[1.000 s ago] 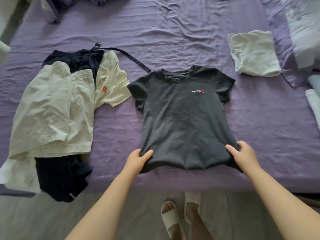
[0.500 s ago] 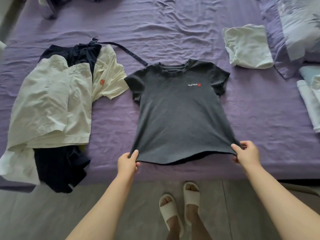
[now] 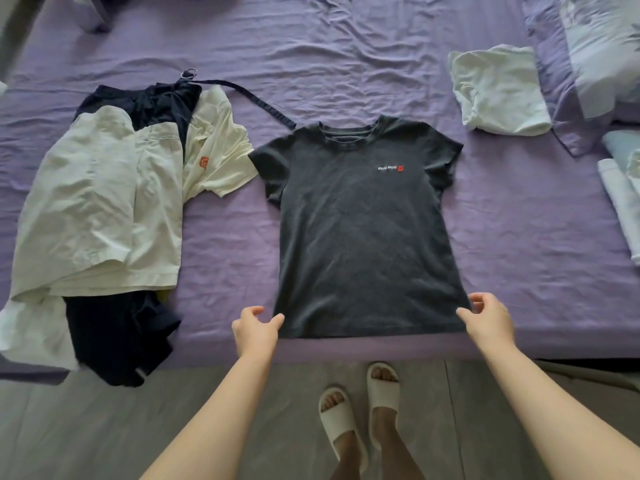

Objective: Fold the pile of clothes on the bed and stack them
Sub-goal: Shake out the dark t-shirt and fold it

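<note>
A dark grey T-shirt [image 3: 363, 233] with a small white and red chest logo lies flat, face up, near the front edge of the purple bed [image 3: 346, 57]. My left hand [image 3: 256, 329] is at its lower left hem corner, thumb tip touching the cloth and fingers lifted apart. At the lower right hem corner my right hand [image 3: 490, 318] is the same, thumb against the hem and fingers spread. Neither hand pinches the shirt. A pile of cream and navy clothes [image 3: 104, 209] lies unfolded to the left. A folded white garment [image 3: 498, 91] sits at the back right.
A dark strap with a metal ring [image 3: 242, 93] runs from the pile toward the T-shirt's collar. Pale folded items [image 3: 620, 202] and a pillow [image 3: 602, 46] lie along the right edge. Navy trousers [image 3: 114, 341] hang over the bed's front edge. My slippered feet [image 3: 360, 410] stand on the grey floor.
Both hands drew the hem toward me and flattened the T-shirt, then loosened their pinch on its corners. The shirt now lies smooth on the bed.
</note>
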### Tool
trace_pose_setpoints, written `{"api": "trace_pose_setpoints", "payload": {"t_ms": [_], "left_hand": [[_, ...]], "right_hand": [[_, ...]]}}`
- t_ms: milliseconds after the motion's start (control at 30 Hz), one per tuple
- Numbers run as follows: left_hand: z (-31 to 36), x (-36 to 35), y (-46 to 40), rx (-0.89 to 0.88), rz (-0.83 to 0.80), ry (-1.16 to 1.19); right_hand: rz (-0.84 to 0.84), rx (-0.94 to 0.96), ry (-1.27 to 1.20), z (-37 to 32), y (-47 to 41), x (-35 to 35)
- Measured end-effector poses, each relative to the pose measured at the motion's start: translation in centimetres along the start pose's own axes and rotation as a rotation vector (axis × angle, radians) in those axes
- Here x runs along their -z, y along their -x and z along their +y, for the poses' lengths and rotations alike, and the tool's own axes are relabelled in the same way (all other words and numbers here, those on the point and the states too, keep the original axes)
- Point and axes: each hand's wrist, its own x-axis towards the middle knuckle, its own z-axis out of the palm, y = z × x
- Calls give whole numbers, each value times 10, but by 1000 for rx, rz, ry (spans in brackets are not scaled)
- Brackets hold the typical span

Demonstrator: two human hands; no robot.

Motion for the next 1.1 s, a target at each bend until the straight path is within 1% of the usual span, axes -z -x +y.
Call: {"api": "trace_pose_setpoints", "payload": {"t_ms": [67,100,267,400,500,700,833,933,1033,1100], "left_hand": [[9,0,1,-35,16,11],[15,-1,1,-53,-6,29],[60,-22,11,-79,-261,191],[105,-49,17,-85,-386,215],[150,-76,14,-118,-459,212],[246,-131,3,-127,-548,209],[296,-170,-14,-164,-596,185],[320,-195,-27,-188,-619,173],[339,-213,-38,-142,-628,214],[351,-219,-41,-81,-659,306]], "right_hand": [[-8,35,-26,-7,0,2],[-16,52,-44,-13,0,4],[-72,93,-119,-48,-14,14],[-83,105,-99,-77,-43,20],[-95,116,-86,-98,-82,26],[-121,122,-61,-137,-168,42],[-146,11,-212,-164,-224,43],[-140,-43,-307,-179,-250,31],[-117,-57,-384,-191,-264,16],[-99,-64,-434,-195,-266,8]]}}
